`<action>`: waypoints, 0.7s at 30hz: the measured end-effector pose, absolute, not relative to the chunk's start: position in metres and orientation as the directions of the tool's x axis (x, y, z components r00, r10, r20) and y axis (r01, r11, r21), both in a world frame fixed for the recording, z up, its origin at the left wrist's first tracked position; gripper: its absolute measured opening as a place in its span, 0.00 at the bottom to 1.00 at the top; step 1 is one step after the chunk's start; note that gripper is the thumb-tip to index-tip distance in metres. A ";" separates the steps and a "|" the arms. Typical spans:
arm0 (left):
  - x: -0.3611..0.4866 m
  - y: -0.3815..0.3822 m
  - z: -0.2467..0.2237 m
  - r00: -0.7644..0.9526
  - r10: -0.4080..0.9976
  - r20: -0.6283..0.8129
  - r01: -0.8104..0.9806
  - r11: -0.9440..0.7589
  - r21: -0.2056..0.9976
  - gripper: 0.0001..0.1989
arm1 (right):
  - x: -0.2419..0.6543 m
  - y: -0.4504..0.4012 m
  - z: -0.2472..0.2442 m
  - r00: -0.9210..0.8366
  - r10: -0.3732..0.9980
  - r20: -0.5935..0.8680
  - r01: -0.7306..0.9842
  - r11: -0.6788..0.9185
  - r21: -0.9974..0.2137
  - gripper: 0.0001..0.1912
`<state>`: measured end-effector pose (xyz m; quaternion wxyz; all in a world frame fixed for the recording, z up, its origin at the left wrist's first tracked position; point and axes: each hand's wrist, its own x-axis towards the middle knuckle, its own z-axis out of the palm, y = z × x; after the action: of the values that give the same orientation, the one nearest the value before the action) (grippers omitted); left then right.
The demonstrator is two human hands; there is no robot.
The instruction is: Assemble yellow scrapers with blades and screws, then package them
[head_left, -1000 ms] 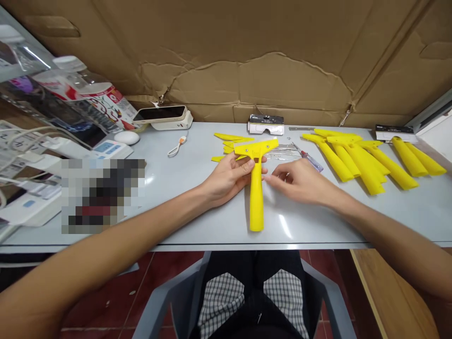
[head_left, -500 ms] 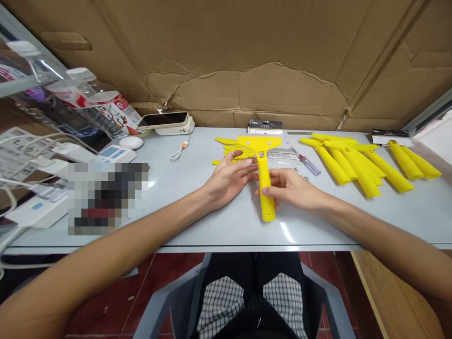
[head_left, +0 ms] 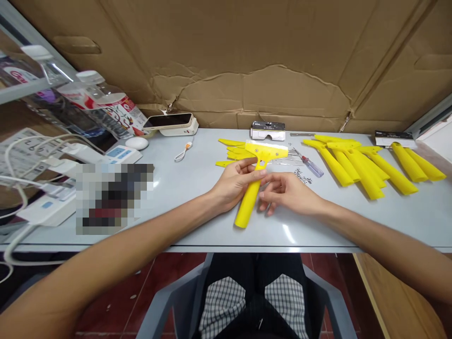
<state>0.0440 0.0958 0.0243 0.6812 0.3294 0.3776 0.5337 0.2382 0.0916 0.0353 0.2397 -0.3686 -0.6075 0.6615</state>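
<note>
Yellow plastic scraper [head_left: 247,205] was held at centre frame above the tabletop [head_left: 197,155], its wide head toward the far side and its handle slanting to the lower left; whether the handle tip touched the surface could not be determined. Left hand [head_left: 235,184] was closed around the neck below the head, a grip that appeared to steady the piece at that angle. Right hand [head_left: 287,192] lay just beside the handle, fingers loosely curled and pinching nothing; contact with the handle could not be determined. Loose yellow blade-shaped pieces [head_left: 231,150] lay beyond the left hand. Small metal fasteners [head_left: 302,175] and a screwdriver [head_left: 310,165] sat just right of the scraper head, apparently within easy reach. Further yellow scrapers [head_left: 356,165] were grouped at right, seemingly to keep like items together.
</note>
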 end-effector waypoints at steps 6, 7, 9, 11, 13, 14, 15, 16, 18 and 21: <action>0.046 0.096 0.027 0.156 0.975 -0.159 -0.432 0.212 0.877 0.21 | 0.238 0.094 0.042 -0.637 0.745 -0.197 0.115 -0.160 -0.980 0.16; 0.046 0.096 0.028 0.158 0.978 -0.135 -0.430 0.191 0.882 0.20 | 0.237 0.094 0.042 -0.642 0.743 -0.189 0.107 -0.157 -0.982 0.17; 0.047 0.098 0.031 0.159 0.982 -0.102 -0.420 0.161 0.893 0.18 | 0.236 0.093 0.041 -0.641 0.747 -0.176 0.086 -0.158 -0.984 0.20; 0.050 0.099 0.034 0.162 0.981 -0.103 -0.389 0.159 0.907 0.18 | 0.236 0.094 0.038 -0.626 0.761 -0.170 0.066 -0.165 -0.984 0.22; 0.053 0.101 0.037 0.182 0.975 -0.131 -0.333 0.187 0.924 0.20 | 0.236 0.096 0.034 -0.612 0.772 -0.173 0.062 -0.171 -0.983 0.22; 0.054 0.103 0.038 0.196 0.970 -0.146 -0.298 0.201 0.933 0.20 | 0.236 0.097 0.032 -0.604 0.777 -0.178 0.063 -0.175 -0.982 0.21; 0.055 0.105 0.039 0.199 0.967 -0.160 -0.263 0.210 0.942 0.21 | 0.237 0.099 0.030 -0.595 0.782 -0.184 0.063 -0.183 -0.981 0.20; 0.054 0.108 0.041 0.195 0.967 -0.166 -0.229 0.209 0.951 0.20 | 0.238 0.101 0.030 -0.585 0.788 -0.191 0.056 -0.195 -0.979 0.20; 0.048 0.118 0.045 0.044 0.989 -0.142 -0.192 0.148 0.970 0.16 | 0.243 0.106 0.033 -0.555 0.810 -0.189 0.008 -0.222 -0.975 0.17; 0.035 0.145 0.056 -0.133 0.990 -0.049 0.027 0.053 0.998 0.10 | 0.254 0.116 0.044 -0.490 0.857 -0.157 -0.085 -0.226 -0.970 0.11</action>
<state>0.0353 0.1452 0.0557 0.4706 0.4605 0.5521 0.5115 0.2536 0.1164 0.0441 0.3416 -0.3717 -0.5197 0.6893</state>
